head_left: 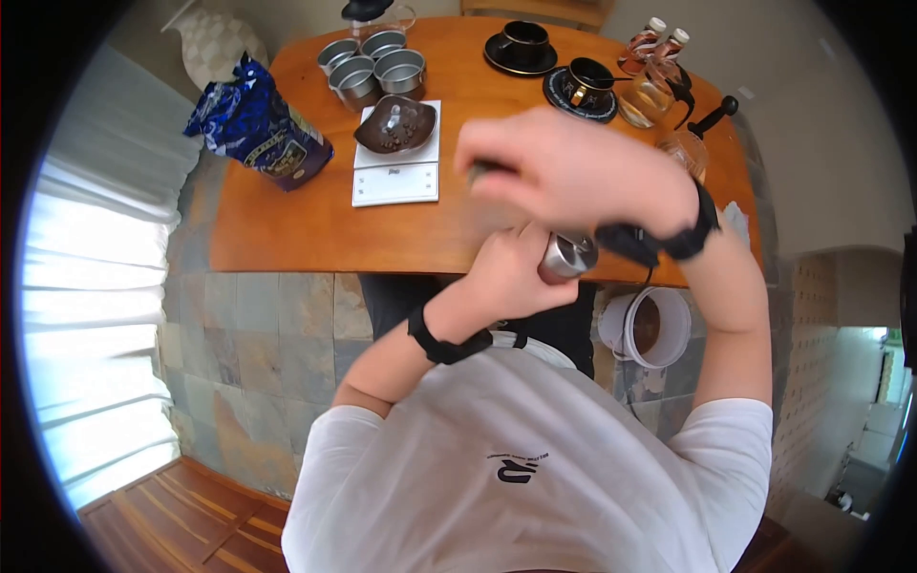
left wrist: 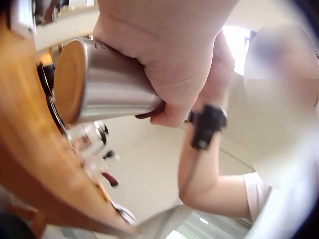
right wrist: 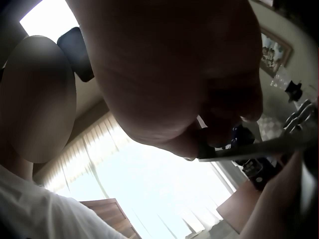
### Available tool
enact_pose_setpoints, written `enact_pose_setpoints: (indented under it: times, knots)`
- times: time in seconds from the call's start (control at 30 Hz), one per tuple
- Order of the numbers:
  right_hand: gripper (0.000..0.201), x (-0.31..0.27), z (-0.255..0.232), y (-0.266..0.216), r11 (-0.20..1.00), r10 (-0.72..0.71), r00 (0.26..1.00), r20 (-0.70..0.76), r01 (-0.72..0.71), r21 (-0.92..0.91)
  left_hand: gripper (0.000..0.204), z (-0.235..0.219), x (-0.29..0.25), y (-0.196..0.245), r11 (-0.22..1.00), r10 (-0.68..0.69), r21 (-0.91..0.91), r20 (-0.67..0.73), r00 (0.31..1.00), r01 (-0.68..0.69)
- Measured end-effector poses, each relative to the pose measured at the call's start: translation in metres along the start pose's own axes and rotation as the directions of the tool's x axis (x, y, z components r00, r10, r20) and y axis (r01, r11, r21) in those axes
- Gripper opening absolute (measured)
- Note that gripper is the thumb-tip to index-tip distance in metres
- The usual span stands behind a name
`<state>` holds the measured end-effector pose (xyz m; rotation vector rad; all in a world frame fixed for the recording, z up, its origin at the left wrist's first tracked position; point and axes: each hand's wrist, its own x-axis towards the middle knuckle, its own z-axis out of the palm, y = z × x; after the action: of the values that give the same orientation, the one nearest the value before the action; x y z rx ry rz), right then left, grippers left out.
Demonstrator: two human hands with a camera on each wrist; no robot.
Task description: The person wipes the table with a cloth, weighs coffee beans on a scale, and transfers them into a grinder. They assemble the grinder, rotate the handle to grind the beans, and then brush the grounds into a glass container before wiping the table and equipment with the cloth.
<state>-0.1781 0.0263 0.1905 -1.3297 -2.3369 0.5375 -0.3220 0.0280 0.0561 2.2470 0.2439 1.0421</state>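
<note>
My left hand (head_left: 516,272) grips a silver hand coffee grinder (head_left: 571,258), held tilted at the table's front edge. In the left wrist view, the fingers wrap around the metal body (left wrist: 117,82), and its flat round base faces the camera. Above it, blurred in the head view, my right hand (head_left: 583,172) curls its fingers around the dark knob (head_left: 492,170) of the grinder's crank. The flat crank arm (right wrist: 259,151) runs out from under those fingers in the right wrist view. Closest on the table is a brown dish (head_left: 374,136) with coffee beans, standing on a white scale (head_left: 396,188).
A blue coffee bag (head_left: 277,143) stands at the left, with several metal cups (head_left: 355,84) behind the scale. Black cups on saucers (head_left: 523,46), a glass server (head_left: 642,103) and two bottles (head_left: 642,46) occupy the back right. Below sits a white bucket (head_left: 617,325).
</note>
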Motion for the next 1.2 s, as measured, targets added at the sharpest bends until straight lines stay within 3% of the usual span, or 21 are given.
enact_pose_setpoints:
  times: [0.03,0.1,0.13,0.17,0.23,0.3,0.33,0.37,0.43,0.53,0.63,0.7,0.77,0.8,0.83,0.9,0.97,1.03,1.07,1.1,1.2]
  knots:
    - [0.017,-0.003,-0.011,0.015,0.989,0.132,0.991,-0.018,-0.131,0.069,0.050,-0.002,0.000,0.010,0.969,-0.162,-0.180,0.063,0.985,0.171]
    - [0.017,-0.025,-0.022,0.057,0.967,0.251,0.967,-0.054,-0.253,-0.031,0.046,-0.032,-0.002,0.002,0.960,-0.259,-0.146,-0.137,0.956,0.239]
    - [0.016,-0.040,-0.022,0.050,0.967,0.253,0.967,-0.002,-0.253,0.017,0.046,-0.050,-0.001,-0.008,0.872,-0.465,-0.249,-0.158,0.871,0.421]
    - [0.015,-0.052,-0.017,0.035,0.968,0.242,0.969,0.055,-0.245,0.060,0.044,-0.066,0.001,-0.023,0.899,-0.432,-0.191,-0.245,0.868,0.394]
    - [0.015,-0.057,0.003,-0.012,0.998,-0.055,0.998,0.001,0.055,0.031,0.041,-0.079,0.014,-0.021,0.943,-0.323,-0.020,-0.294,0.899,0.332]
    - [0.016,-0.040,0.004,-0.047,0.962,-0.193,0.981,-0.011,0.191,0.193,0.045,-0.062,0.027,-0.005,0.922,-0.386,-0.019,-0.113,0.915,0.387]
    - [0.016,-0.026,0.001,-0.051,0.983,-0.131,0.991,0.016,0.128,0.133,0.051,-0.042,0.021,-0.027,0.995,-0.095,0.028,0.003,0.995,0.095]
    - [0.015,-0.013,-0.004,-0.044,0.996,-0.063,0.997,0.037,0.060,0.064,0.051,-0.030,0.021,-0.017,0.996,-0.091,0.027,0.019,0.996,0.091]
    - [0.017,0.002,-0.019,0.000,0.995,0.099,0.994,-0.056,-0.097,0.027,0.056,-0.008,0.014,0.009,0.984,-0.176,0.008,0.089,0.980,0.176]
    - [0.018,-0.027,-0.022,0.048,0.988,0.134,0.983,-0.126,-0.143,-0.059,0.054,-0.040,0.005,0.019,0.971,-0.235,-0.046,0.014,0.972,0.235]
    - [0.017,-0.047,-0.029,0.012,0.973,0.228,0.971,-0.063,-0.226,0.040,0.050,-0.076,-0.006,0.038,0.973,-0.229,-0.001,-0.119,0.966,0.231]
    - [0.018,-0.047,-0.031,0.009,0.988,0.151,0.976,-0.155,-0.147,0.042,0.051,-0.076,-0.001,0.045,0.983,-0.182,-0.039,-0.133,0.974,0.178]
    - [0.019,-0.040,-0.037,0.021,0.971,0.237,0.953,-0.189,-0.238,0.016,0.053,-0.067,0.013,0.037,0.933,-0.358,-0.043,-0.195,0.913,0.357]
    - [0.019,-0.037,-0.035,0.033,0.969,0.239,0.947,-0.216,-0.245,-0.005,0.052,-0.067,0.018,0.025,0.899,-0.430,-0.162,-0.136,0.893,0.408]
    - [0.019,-0.043,-0.033,0.032,0.970,0.234,0.946,-0.225,-0.244,-0.014,0.052,-0.071,0.016,0.033,0.904,-0.418,-0.160,-0.138,0.898,0.396]
    - [0.018,-0.051,-0.033,0.017,0.998,0.070,0.975,-0.211,-0.069,0.015,0.049,-0.079,0.013,0.047,0.992,-0.129,-0.007,-0.167,0.978,0.130]
    - [0.017,-0.052,-0.037,0.023,0.990,0.113,0.965,-0.236,-0.128,-0.052,0.050,-0.074,0.014,0.032,0.958,-0.285,-0.010,-0.145,0.947,0.287]
    - [0.016,-0.048,-0.031,0.040,0.963,0.258,0.957,-0.137,-0.243,0.114,0.051,-0.075,0.020,0.035,0.956,-0.293,-0.041,-0.104,0.951,0.290]
    - [0.016,-0.050,-0.029,0.034,0.992,0.127,0.977,-0.172,-0.121,0.045,0.052,-0.077,0.014,0.039,0.971,-0.238,-0.040,-0.089,0.967,0.236]
    - [0.016,-0.053,-0.036,0.019,0.982,0.191,0.971,-0.146,-0.190,0.019,0.052,-0.080,0.013,0.040,0.979,-0.202,-0.043,-0.061,0.977,0.200]
    - [0.018,-0.063,-0.035,0.019,0.971,0.238,0.964,-0.118,-0.237,0.023,0.049,-0.081,0.018,0.023,0.942,-0.321,-0.139,-0.117,0.940,0.304]
